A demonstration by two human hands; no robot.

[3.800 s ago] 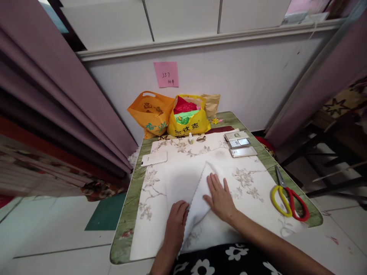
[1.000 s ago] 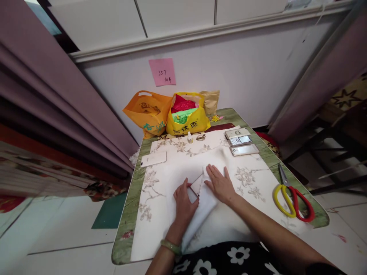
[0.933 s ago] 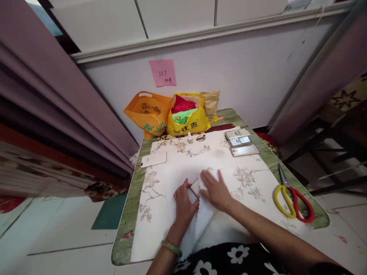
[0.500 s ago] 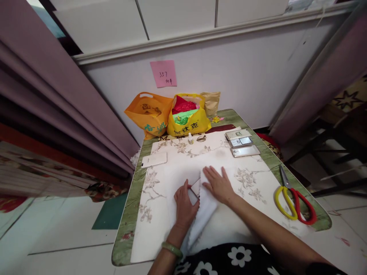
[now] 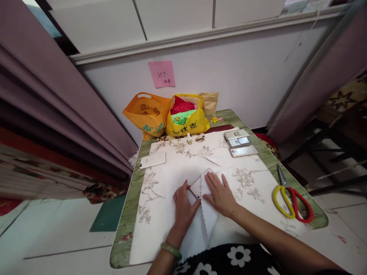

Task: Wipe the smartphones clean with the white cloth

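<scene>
A white smartphone [image 5: 195, 188] lies tilted at the table's middle, partly under a fold of white cloth [image 5: 208, 217] with a zigzag edge. My left hand [image 5: 183, 208], with a green bangle [image 5: 171, 250] at the wrist, grips the phone's near-left end between thumb and fingers. Flat on the folded cloth over the phone rests my right hand [image 5: 220, 194], its fingers stretched out. The phone's far corner peeks out past those fingertips; its middle is hidden by cloth and hand.
Large scissors [image 5: 289, 196] lie at the right edge. Several phones [image 5: 243, 151] sit at the back right, another phone [image 5: 153, 160] at the left. Behind stand an orange bag [image 5: 147, 112], a yellow bag [image 5: 187, 124], a small bottle [image 5: 189, 139] and a brown pouch [image 5: 209, 104].
The cloth fold now lies flatter, its zigzag edge running down toward me. More of the phone shows, including its far corner. Both hands have stayed nearly in place.
</scene>
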